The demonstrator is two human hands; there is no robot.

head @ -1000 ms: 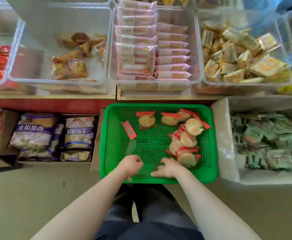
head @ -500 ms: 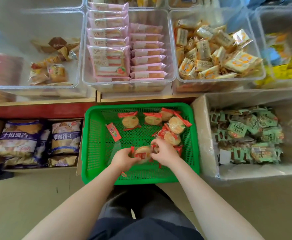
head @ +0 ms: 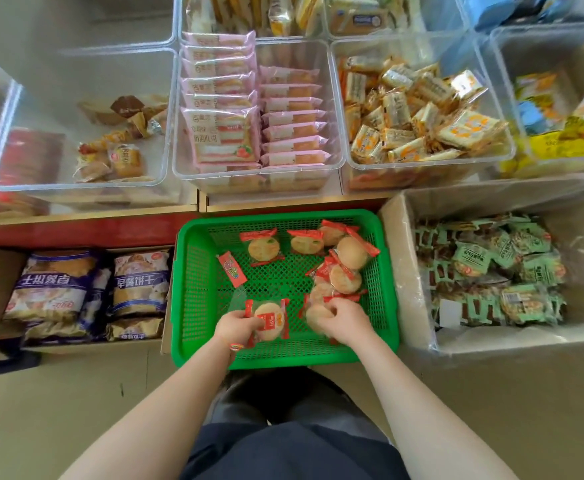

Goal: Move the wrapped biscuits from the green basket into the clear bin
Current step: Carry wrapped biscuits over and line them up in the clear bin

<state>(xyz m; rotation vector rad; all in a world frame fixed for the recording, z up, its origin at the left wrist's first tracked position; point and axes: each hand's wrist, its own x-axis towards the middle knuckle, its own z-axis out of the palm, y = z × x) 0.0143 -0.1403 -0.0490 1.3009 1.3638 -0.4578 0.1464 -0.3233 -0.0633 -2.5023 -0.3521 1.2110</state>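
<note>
A green basket [head: 193,289] sits on the floor in front of me with several round biscuits in clear wrappers with red ends [head: 347,252]. My left hand [head: 235,329] grips one wrapped biscuit [head: 270,320] near the basket's front. My right hand [head: 347,322] is closed on another wrapped biscuit [head: 316,317] at the front right. A loose red wrapper piece [head: 231,268] lies at the basket's left. A clear bin [head: 86,181] holding a few brown wrapped snacks stands on the shelf at upper left.
Clear bins of pink packets [head: 221,133] and yellow packets [head: 418,112] line the shelf behind the basket. A cardboard box of green packets [head: 491,268] stands to the right. Boxes with purple bags [head: 55,289] stand to the left. My knees are below the basket.
Both hands moved from the basket's front edge to the biscuits; each has taken hold of one, and the hands have drawn apart. The camera shifted left.
</note>
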